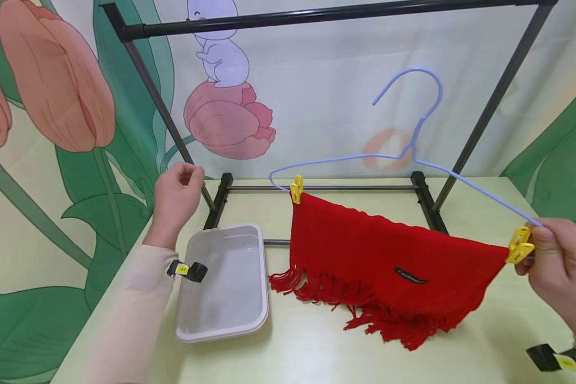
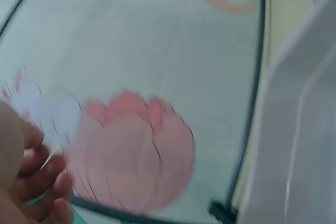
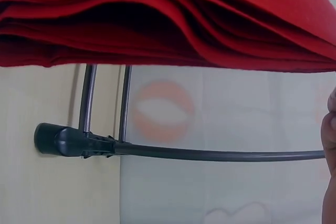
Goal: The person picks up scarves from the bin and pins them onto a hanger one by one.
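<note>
My right hand (image 1: 557, 261) grips the right end of a light-blue clothes hanger (image 1: 341, 159), thumb and fingers around its lower corner. From the hanger hangs a folded red scarf (image 1: 384, 240) with a fringe and a small dark label. One yellow clip (image 1: 296, 189) pins the scarf's left corner; another yellow clip (image 1: 520, 245) sits at its right corner beside my thumb. In the right wrist view, the scarf's stacked folds (image 3: 157, 19) fill the top. My left hand (image 1: 176, 197) is raised near the rack's left post, fingers loosely curled with nothing visible in them.
A black metal rack (image 1: 288, 20) stands on the pale table (image 1: 317, 352), its top bar above the hanger. The grey-white plastic tray (image 1: 221, 288) lies under my left forearm, left of the scarf. Behind hangs a printed curtain (image 1: 317, 96) with tulips.
</note>
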`<control>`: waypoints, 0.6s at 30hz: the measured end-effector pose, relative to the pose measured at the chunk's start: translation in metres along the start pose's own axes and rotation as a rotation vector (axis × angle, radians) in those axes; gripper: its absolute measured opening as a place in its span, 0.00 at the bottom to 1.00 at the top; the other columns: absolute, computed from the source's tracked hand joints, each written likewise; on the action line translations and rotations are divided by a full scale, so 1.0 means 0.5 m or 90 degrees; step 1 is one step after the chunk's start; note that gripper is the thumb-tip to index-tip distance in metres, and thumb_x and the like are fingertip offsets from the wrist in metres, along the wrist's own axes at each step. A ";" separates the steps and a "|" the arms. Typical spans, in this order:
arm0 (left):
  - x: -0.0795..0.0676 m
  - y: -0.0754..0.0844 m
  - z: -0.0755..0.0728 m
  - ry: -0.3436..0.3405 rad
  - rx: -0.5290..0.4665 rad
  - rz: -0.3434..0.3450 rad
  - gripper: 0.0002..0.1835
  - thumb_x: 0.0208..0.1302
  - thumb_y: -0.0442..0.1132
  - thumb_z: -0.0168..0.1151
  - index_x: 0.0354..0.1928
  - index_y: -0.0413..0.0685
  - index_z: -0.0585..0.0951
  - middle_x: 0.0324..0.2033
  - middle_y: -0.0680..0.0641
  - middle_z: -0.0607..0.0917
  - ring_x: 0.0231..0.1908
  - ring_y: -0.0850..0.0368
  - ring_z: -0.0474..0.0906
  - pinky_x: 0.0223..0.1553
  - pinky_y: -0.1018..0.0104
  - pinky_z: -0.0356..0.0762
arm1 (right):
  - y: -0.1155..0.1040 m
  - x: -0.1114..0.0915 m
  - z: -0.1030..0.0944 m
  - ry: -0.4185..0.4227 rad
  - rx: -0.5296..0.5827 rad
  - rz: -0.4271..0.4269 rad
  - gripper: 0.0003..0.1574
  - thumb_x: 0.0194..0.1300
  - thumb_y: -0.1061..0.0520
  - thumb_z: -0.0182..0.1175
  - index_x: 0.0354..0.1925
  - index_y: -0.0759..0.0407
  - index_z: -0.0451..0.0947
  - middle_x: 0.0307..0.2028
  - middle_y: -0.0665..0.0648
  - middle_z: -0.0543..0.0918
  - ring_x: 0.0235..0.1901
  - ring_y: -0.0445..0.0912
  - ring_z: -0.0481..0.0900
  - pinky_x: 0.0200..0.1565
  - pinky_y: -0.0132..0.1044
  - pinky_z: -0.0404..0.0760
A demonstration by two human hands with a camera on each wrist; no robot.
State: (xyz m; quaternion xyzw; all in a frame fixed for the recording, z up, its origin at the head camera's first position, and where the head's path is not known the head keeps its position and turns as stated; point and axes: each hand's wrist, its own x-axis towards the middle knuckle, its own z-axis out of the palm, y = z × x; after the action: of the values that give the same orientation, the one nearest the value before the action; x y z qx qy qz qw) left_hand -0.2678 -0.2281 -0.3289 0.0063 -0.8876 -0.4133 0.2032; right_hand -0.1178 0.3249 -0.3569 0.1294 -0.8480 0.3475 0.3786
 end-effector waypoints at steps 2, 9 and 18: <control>0.017 -0.028 -0.003 0.043 -0.006 -0.054 0.22 0.84 0.52 0.54 0.60 0.39 0.79 0.52 0.38 0.83 0.51 0.47 0.77 0.47 0.59 0.74 | 0.001 -0.002 -0.002 0.008 0.014 -0.003 0.13 0.83 0.70 0.49 0.42 0.80 0.76 0.35 0.23 0.72 0.21 0.21 0.69 0.29 0.10 0.72; 0.088 -0.086 0.007 0.003 -0.015 -0.111 0.37 0.82 0.48 0.58 0.84 0.44 0.59 0.76 0.37 0.71 0.75 0.40 0.72 0.72 0.43 0.76 | 0.013 -0.006 -0.013 0.042 0.043 -0.025 0.13 0.82 0.72 0.48 0.39 0.83 0.74 0.36 0.22 0.75 0.20 0.21 0.70 0.27 0.11 0.71; 0.134 -0.102 0.036 -0.006 0.009 -0.059 0.23 0.82 0.35 0.58 0.72 0.36 0.72 0.61 0.30 0.83 0.62 0.34 0.83 0.62 0.42 0.82 | 0.008 -0.020 -0.025 0.046 0.024 0.012 0.12 0.82 0.72 0.48 0.41 0.81 0.75 0.33 0.24 0.74 0.20 0.21 0.70 0.27 0.12 0.72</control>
State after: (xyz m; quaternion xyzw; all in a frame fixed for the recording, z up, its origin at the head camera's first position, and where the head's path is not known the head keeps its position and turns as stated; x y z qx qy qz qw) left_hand -0.3438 -0.2606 -0.3531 0.0469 -0.8901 -0.4163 0.1798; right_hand -0.1062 0.3362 -0.3602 0.1163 -0.8282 0.3715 0.4032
